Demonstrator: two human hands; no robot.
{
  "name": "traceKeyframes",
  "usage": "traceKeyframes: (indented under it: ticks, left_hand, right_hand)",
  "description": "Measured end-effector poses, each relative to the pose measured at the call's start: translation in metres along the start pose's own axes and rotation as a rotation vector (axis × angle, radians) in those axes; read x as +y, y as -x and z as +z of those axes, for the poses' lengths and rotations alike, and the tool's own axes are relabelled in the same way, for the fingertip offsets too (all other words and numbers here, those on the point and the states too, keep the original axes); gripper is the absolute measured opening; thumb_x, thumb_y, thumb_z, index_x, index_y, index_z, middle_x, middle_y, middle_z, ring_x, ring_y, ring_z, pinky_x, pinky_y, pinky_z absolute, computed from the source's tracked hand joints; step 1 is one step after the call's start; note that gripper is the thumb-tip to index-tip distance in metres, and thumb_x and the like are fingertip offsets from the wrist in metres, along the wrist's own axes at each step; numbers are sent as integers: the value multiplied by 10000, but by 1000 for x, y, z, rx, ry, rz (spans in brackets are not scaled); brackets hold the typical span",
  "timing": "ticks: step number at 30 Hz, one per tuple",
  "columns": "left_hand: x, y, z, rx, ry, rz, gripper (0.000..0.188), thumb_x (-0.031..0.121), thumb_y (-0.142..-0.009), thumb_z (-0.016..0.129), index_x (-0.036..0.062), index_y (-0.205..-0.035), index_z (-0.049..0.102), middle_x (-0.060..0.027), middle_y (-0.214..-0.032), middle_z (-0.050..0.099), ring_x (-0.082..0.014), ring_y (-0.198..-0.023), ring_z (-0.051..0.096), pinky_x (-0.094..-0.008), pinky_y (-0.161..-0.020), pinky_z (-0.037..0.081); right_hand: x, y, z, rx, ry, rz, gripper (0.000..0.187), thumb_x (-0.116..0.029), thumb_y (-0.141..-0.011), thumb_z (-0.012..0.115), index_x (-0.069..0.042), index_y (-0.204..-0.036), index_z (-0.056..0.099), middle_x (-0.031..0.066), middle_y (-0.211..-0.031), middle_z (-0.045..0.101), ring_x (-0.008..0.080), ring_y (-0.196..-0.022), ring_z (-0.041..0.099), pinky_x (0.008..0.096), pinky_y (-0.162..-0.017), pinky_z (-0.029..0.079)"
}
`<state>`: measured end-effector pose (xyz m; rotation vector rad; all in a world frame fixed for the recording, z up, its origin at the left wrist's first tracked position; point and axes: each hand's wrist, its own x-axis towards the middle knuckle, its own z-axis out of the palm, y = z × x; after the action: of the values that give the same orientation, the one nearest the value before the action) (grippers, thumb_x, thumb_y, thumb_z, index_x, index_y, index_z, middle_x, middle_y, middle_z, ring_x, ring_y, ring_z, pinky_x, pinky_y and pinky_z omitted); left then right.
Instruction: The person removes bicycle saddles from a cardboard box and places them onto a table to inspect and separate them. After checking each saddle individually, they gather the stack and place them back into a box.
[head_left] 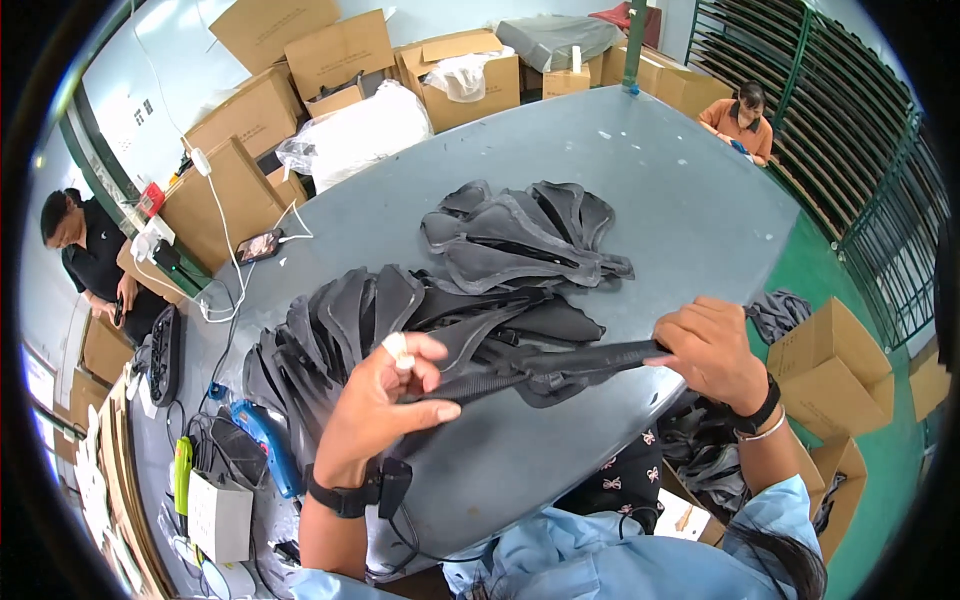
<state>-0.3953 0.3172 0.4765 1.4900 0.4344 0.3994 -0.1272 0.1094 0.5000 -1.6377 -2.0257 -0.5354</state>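
My right hand (705,350) is closed on one end of a dark grey padded strap (595,362), pinching it between thumb and fingers. The strap stretches leftward, with ribbed webbing (485,380) at its other side. That webbing reaches the gap between the thumb and half-curled fingers of my left hand (385,395), which is open with the thumb held apart. White tape wraps one left finger. Behind the strap lies a fanned pile of dark grey padded fabric pieces (375,300). Another stack of such pieces (520,235) sits farther back on the grey table (690,190).
Left on the table are a blue hand tool (265,448), a yellow-green tool (182,475), a small white box (220,515), cables and a phone (260,246). Cardboard boxes (835,370) stand on the floor at right. A person (740,125) sits far right; another person (105,255) stands left.
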Motion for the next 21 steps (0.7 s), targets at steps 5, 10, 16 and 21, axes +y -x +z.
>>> traceKeyframes:
  ticks: [5, 10, 16, 21]
  left_hand:
    - [-12, 18, 15, -154, 51, -174, 366, 46, -676, 788, 57, -959, 556, 46, -820, 474, -51, -781, 443, -210, -689, 371]
    - [-4, 30, 18, -84, 164, -69, 346, 17, -669, 786, 72, -862, 504, 44, -787, 451, -48, -746, 431, -213, -661, 356]
    - [-4, 48, 14, -97, 332, -199, 364, 12, -654, 793, 80, -835, 485, 34, -774, 466, -51, -727, 438, -203, -644, 341]
    - [-9, 65, -5, 293, 457, -2, 277, -9, -695, 686, 99, -854, 486, 13, -806, 544, -95, -755, 518, -228, -702, 400]
  right_hand:
    - [-14, -3, -10, 220, 260, -216, 167, 40, -663, 583, -47, -783, 506, 44, -734, 603, 151, -537, 525, 256, -501, 379]
    - [-17, -4, -12, 266, 317, -250, 164, 57, -650, 563, -47, -751, 485, 48, -719, 606, 162, -554, 555, 260, -505, 398]
    - [-8, -2, -5, 246, 270, -298, 140, 48, -659, 590, -40, -699, 488, 50, -672, 575, 155, -524, 526, 275, -477, 384]
    - [28, 34, -15, 267, 322, 148, 171, -139, -815, 641, -14, -762, 538, 63, -594, 493, 204, -484, 466, 305, -451, 324]
